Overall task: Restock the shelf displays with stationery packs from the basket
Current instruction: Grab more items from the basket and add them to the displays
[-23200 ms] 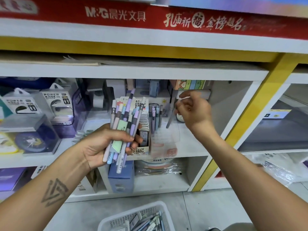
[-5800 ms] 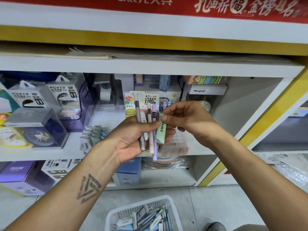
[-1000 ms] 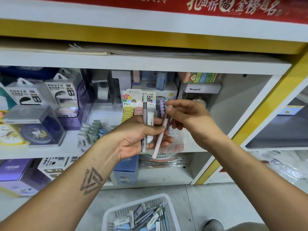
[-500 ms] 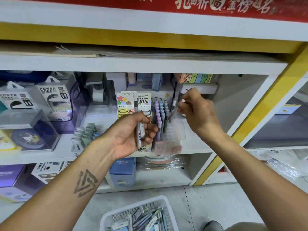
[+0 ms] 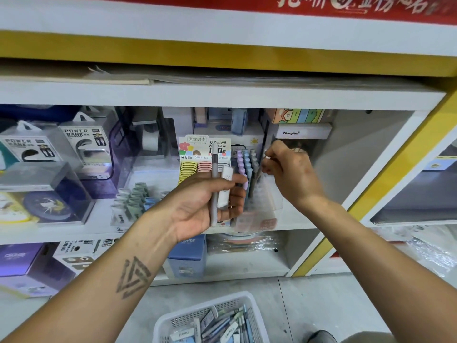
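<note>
My left hand (image 5: 195,209) grips a grey pen (image 5: 214,167) and a small white pack (image 5: 226,179), held upright in front of the middle shelf. My right hand (image 5: 289,177) is at the right side of a clear display stand (image 5: 262,219) that holds several pastel pens (image 5: 243,162). Its curled fingers pinch the pale top end of a pen (image 5: 268,157); the rest of that pen is hidden. A white basket (image 5: 173,318) with several stationery packs (image 5: 222,325) stands on the floor below.
A lead-refill display card (image 5: 195,149) stands left of the pens. Power bank boxes (image 5: 84,142) and a clear boxed clock (image 5: 47,201) fill the shelf's left. A blue box (image 5: 188,258) sits on the lower shelf. A yellow post (image 5: 385,169) borders the right.
My right hand has taken the pink pen from my left hand to the display stand and lowered it among the pens. My left hand keeps two items.
</note>
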`<state>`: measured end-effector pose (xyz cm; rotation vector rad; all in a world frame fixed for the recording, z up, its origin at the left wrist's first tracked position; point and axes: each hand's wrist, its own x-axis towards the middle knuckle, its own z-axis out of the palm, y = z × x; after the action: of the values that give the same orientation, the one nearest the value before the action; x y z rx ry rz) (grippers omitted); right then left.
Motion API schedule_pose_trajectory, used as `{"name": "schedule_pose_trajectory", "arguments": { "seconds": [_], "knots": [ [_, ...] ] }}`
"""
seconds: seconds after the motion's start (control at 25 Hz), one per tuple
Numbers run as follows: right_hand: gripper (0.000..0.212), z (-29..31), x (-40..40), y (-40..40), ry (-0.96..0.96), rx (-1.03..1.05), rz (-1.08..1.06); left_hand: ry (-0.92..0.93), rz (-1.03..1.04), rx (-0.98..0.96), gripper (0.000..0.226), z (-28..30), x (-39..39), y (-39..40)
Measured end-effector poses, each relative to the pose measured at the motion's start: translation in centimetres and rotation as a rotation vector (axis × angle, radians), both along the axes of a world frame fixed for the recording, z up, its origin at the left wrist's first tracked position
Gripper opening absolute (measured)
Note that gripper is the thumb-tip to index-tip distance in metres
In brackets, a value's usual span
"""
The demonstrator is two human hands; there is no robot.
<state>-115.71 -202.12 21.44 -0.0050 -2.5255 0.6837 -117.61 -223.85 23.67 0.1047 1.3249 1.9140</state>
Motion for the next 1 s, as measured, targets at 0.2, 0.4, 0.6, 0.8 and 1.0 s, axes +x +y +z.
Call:
{"name": "schedule_pose_trajectory", "arguments": {
  "seconds": [0.2,0.4,0.6,0.8,1.0],
  "knots": [
    [0.040,-0.2,-0.8,-0.7,-0.105,0.330,-0.112,-0.043,-0.059,0.024,0.033,0.3,0.0,-0.6],
    [0.029,1.4,-0.4,-3.0,0.041,0.074,-0.048,-0.093,-0.077,0.042,0.042,0.5,-0.2,-1.0],
    [0.018,3.3,0.5,-6.8,-0.126,-0.553,0.245,-0.085,-0.008,0.036,0.022,0.9,-0.2,-1.5],
    [0.005,3.8,0.3,-6.8,-0.157,-0.819,0.259,-0.033,0.128,0.015,0.023,0.7,-1.0,-3.3],
    [0.007,3.8,0.4,-7.4,-0.209,-0.761,0.292,0.021,0.296,0.008,0.017,0.7,-1.9,-5.1]
  ]
}}
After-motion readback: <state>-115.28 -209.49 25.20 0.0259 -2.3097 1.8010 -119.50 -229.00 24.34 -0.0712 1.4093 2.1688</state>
